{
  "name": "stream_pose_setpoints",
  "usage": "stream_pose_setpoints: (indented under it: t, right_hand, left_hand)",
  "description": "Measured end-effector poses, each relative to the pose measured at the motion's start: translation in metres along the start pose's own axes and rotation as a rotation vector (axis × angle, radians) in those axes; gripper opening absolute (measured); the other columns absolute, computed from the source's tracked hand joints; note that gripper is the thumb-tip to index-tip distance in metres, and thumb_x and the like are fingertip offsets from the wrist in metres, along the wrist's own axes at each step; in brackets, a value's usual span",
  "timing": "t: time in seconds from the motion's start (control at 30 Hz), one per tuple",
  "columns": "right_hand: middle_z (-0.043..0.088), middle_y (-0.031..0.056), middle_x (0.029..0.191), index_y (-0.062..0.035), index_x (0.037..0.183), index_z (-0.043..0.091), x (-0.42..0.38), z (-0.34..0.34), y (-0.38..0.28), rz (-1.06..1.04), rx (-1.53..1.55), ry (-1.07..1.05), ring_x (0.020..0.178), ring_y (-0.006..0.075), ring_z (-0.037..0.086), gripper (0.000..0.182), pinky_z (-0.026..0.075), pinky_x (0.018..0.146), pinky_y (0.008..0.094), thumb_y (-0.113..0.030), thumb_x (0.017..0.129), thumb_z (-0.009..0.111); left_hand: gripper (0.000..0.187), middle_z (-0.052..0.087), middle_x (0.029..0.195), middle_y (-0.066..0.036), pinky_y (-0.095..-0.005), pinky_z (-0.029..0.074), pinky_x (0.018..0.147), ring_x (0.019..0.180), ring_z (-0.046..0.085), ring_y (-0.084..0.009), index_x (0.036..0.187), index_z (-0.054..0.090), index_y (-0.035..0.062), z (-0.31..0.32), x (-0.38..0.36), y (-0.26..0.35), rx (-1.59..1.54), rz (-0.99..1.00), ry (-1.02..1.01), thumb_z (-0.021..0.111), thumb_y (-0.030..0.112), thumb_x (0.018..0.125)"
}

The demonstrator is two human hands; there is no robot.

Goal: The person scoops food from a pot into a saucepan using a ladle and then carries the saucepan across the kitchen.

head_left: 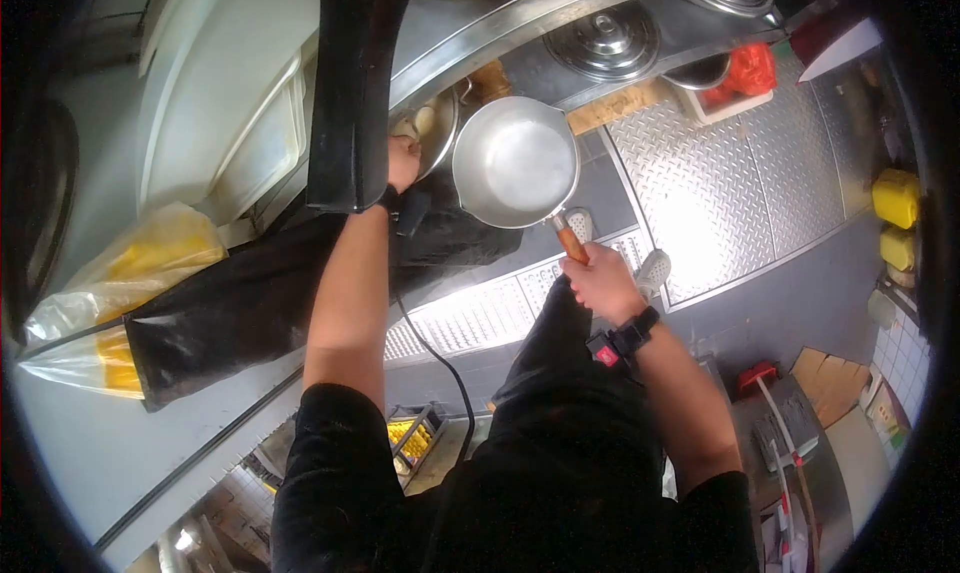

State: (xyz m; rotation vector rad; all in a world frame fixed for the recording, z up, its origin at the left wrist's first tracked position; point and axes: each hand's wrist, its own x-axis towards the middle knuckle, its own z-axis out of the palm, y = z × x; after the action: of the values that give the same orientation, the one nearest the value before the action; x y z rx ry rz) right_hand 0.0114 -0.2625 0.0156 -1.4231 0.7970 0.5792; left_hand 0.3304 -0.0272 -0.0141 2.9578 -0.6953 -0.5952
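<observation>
My right hand [606, 281] is wrapped round the wooden handle of a silver saucepan [517, 162]. The saucepan's pale inside faces up, and it hangs above the floor in front of me. To its left, my left hand [403, 163] is at the near side of a metal pot [447, 138] that contains pale, rounded pieces [425, 123]. The left fingers are curled inward, and what they hold is hidden. A black upright panel [352, 103] stands right beside that hand and covers part of the view.
A metal lid [603, 41] lies on the steel counter at the back. Right of it stands a white tub [735, 105] with a red bag [752, 70]. Diamond-plate flooring [700, 193] stretches to the right. A yellow-and-clear plastic bag [150, 253] lies at left. A black cable [440, 350] hangs before my body.
</observation>
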Motion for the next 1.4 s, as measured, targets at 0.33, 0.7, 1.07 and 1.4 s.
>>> stream_pose_setpoints:
  t: [0.33, 0.7, 1.07, 1.4]
  right_hand:
    - [0.062, 0.0087, 0.063, 0.0028, 0.084, 0.06, 0.003, 0.003, -0.008, 0.001, 0.023, 0.009, 0.049, 0.0167, 0.062, 0.03, 0.05, 0.049, 0.032, -0.026, 0.091, 0.066]
    - [0.063, 0.0106, 0.062, 0.002, 0.084, 0.061, 0.003, 0.007, -0.009, -0.005, -0.012, 0.025, 0.051, 0.0192, 0.063, 0.029, 0.05, 0.05, 0.0334, -0.026, 0.09, 0.066]
    - [0.063, 0.0112, 0.063, 0.0034, 0.084, 0.061, 0.009, 0.016, -0.017, -0.019, -0.005, 0.021, 0.051, 0.0199, 0.064, 0.03, 0.051, 0.052, 0.034, -0.026, 0.09, 0.066]
    - [0.063, 0.0075, 0.063, 0.0021, 0.084, 0.061, 0.008, 0.006, -0.019, 0.003, 0.023, 0.018, 0.05, 0.0157, 0.061, 0.028, 0.05, 0.05, 0.0313, -0.025, 0.089, 0.067]
  left_hand:
    - [0.031, 0.073, 0.097, -0.021, -0.0383, 0.053, 0.082, 0.086, 0.07, -0.0319, 0.11, 0.07, -0.0014, 0.027, 0.001, -0.033, -0.092, 0.129, 0.128, 0.061, 0.023, 0.092]
    - [0.029, 0.059, 0.065, 0.0, -0.0261, 0.039, 0.047, 0.052, 0.051, -0.0085, 0.109, 0.071, -0.0002, 0.016, -0.001, -0.025, -0.703, -0.231, -0.238, 0.066, 0.025, 0.094]
    - [0.023, 0.055, 0.064, 0.002, -0.0238, 0.033, 0.041, 0.048, 0.046, -0.0068, 0.108, 0.068, 0.0031, 0.031, 0.002, -0.051, -1.023, -0.381, -0.203, 0.069, 0.021, 0.094]
    - [0.016, 0.044, 0.056, 0.003, -0.0267, 0.027, 0.038, 0.042, 0.037, -0.0095, 0.098, 0.065, 0.0008, 0.006, -0.037, -0.028, -1.434, -0.525, -0.118, 0.063, 0.017, 0.095]
